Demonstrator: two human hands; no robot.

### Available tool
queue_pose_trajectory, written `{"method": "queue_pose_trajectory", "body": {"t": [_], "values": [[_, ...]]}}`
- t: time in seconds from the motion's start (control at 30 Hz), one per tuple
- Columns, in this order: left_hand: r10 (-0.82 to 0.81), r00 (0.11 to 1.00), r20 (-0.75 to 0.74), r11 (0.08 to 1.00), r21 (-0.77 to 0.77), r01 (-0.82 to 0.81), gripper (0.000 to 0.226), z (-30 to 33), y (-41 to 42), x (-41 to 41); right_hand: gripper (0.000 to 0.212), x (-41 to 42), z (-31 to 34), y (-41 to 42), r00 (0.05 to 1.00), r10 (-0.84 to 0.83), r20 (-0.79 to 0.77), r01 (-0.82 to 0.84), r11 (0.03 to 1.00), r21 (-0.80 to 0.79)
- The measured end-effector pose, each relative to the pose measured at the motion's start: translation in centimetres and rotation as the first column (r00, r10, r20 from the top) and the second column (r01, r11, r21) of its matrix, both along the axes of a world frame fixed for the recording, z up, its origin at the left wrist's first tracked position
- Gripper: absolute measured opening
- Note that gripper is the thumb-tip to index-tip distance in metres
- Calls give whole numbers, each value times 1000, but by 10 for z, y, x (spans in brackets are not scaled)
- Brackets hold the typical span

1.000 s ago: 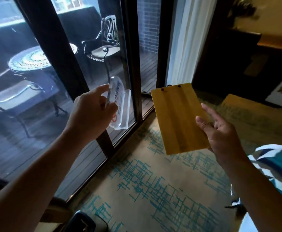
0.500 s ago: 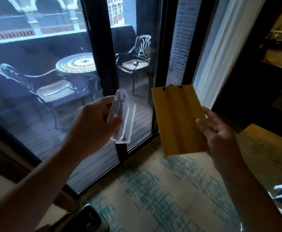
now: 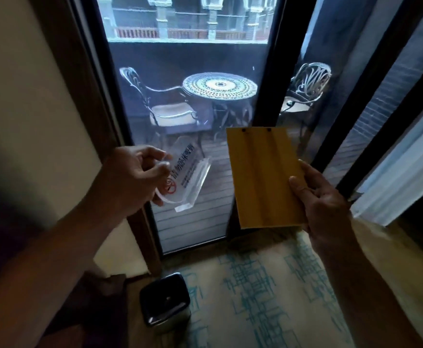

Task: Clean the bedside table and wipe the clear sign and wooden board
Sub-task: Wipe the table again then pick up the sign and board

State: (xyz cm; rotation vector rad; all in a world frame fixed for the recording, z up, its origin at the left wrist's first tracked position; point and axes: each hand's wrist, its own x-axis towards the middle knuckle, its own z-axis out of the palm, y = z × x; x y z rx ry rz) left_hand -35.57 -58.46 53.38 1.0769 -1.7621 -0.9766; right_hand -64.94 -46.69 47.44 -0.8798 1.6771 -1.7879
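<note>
**Both task items held up in front of the balcony door**

Head view. Glass balcony door [image 3: 192, 151] with a dark frame fills the middle; cream wall [image 3: 24, 116] to the left, pale curtain [image 3: 401, 177] to the right. Through the glass: a round metal patio table [image 3: 220, 86] and two ornate metal chairs, one either side of it. Floor is tan carpet [image 3: 260, 292] with a teal line pattern. A small dark bin with a shiny lid [image 3: 164, 301] stands on the floor near the door's lower left corner.

Left hand [image 3: 132, 179] is raised before the glass, fingers curled around the left edge of the clear sign [image 3: 185, 172]. Sign is tilted, with dark printed characters and a red no-smoking symbol on its face; its thick clear base points down and right. The exact finger contact behind the transparent edge is hard to read, possibly a thumb-and-fingertip pinch.

Right hand [image 3: 323, 197] holds the wooden board [image 3: 263, 177] at its lower right edge, thumb pressed on the front face, the other fingers hidden behind it. Board is upright, leaning slightly left, two small dark fittings at its top edge. Sign and board are near each other, not touching, both held in the air above the carpet.
</note>
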Motion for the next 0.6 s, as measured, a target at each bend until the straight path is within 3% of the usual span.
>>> {"method": "queue_pose_trajectory", "body": {"t": [0.2, 0.33, 0.47, 0.6], "values": [[128, 990, 56, 991, 28, -130, 9, -12, -1, 65, 34, 50, -15, -39, 986, 167, 15, -168, 985, 50], [242, 970, 2, 959, 152, -239, 9, -16, 5, 94, 39, 71, -18, -76, 937, 335, 96, -340, 940, 43], [392, 914, -103, 881, 327, -342, 15, -27, 27, 113, 45, 89, -24, -113, 820, 535, 202, -553, 832, 46], [524, 838, -152, 807, 404, -431, 16, -39, 59, 136, 41, 114, -33, -139, 679, 694, 240, -725, 685, 74]]}}
